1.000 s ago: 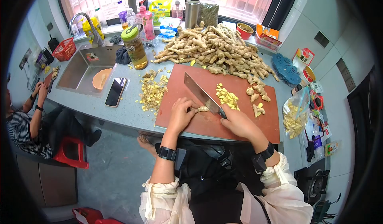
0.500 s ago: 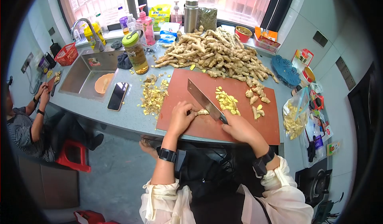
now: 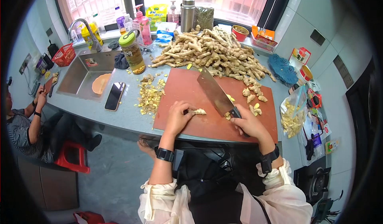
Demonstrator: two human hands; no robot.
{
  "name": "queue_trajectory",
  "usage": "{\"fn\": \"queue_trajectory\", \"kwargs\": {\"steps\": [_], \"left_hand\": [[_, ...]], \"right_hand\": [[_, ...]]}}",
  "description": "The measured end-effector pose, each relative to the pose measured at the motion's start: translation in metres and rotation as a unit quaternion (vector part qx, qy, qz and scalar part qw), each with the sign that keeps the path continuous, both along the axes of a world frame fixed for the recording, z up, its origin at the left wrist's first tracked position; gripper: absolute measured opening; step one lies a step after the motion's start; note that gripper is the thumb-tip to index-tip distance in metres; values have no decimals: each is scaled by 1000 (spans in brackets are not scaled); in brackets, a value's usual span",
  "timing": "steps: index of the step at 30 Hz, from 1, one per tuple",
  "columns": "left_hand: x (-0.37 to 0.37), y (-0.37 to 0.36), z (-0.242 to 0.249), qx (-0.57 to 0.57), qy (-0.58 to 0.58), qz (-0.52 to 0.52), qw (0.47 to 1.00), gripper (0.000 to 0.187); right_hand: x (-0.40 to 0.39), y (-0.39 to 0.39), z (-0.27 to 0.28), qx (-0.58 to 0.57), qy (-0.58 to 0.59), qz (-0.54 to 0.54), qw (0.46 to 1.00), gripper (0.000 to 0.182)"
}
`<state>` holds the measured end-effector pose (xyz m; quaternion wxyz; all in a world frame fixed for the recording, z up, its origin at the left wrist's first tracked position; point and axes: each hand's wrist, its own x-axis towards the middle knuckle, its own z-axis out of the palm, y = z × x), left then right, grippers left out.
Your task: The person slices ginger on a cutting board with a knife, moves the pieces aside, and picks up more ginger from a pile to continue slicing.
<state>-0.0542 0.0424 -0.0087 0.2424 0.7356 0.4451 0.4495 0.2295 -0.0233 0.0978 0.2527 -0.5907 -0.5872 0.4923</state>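
On the reddish-brown cutting board (image 3: pixel 179 88), my left hand (image 3: pixel 179 116) has its fingertips closed on the left end of a small ginger piece (image 3: pixel 199 111). My right hand (image 3: pixel 249 122) is wrapped round the black handle of a cleaver (image 3: pixel 216 92), whose broad blade slants up and to the left, to the right of that piece. Under and beside the blade, yellow ginger slices (image 3: pixel 230 98) are partly hidden. Several knobs of ginger (image 3: pixel 254 90) rest at the board's right side, and a large heap of ginger (image 3: pixel 215 50) rises behind it.
Ginger scraps (image 3: pixel 148 96) and a phone (image 3: pixel 115 96) lie left of the board, near a jar (image 3: pixel 132 54) and the sink (image 3: pixel 76 78). A blue dish (image 3: pixel 282 69) and a bag of ginger (image 3: pixel 290 118) are at the right. Another person (image 3: pixel 30 124) sits at far left.
My right hand and the cleaver have moved right, away from the ginger piece, and the blade now covers most of the yellow slices. My left hand stays at the piece.
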Motion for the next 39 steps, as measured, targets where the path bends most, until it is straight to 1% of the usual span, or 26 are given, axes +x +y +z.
{"fn": "queue_trajectory", "kwargs": {"steps": [3,6,8,11,17,21,24,26,27,29,30,32,36,39], "left_hand": [[-1,-2,5,-15,21,20,999,16],[-1,-1,4,-12,18,24,999,17],[-1,-1,4,-32,12,23,999,16],[-1,-2,4,-12,22,27,999,17],[-1,-3,7,-24,37,31,999,16],[-1,-3,7,-30,31,24,999,15],[-1,-4,9,-27,36,29,999,14],[-2,-3,8,-25,35,21,999,13],[-2,-3,7,-26,34,22,999,13],[-1,-3,7,-22,30,19,999,11],[-1,-3,7,-23,30,19,999,11],[-1,-2,6,-21,22,14,999,11],[-1,0,3,-24,21,14,999,10],[-1,1,1,-5,4,10,1000,11]], "right_hand": [[-7,-5,7,2,-13,29,999,32],[-12,-9,10,15,-25,64,998,31],[-14,-10,11,33,-59,92,993,27],[-18,-12,18,29,-89,94,991,27],[-21,-11,18,29,-110,102,988,28],[-23,-10,19,31,-97,106,989,28],[-23,-10,20,27,-128,111,985,28],[-20,-10,13,136,-189,143,962,30],[-21,-9,11,135,-190,143,962,30],[-23,-9,7,172,-240,154,943,30],[-25,-9,8,171,-240,154,943,30],[-33,-11,13,152,-312,158,925,27],[-39,-4,11,153,-326,162,919,26],[-46,3,11,140,-328,163,920,25]]}}
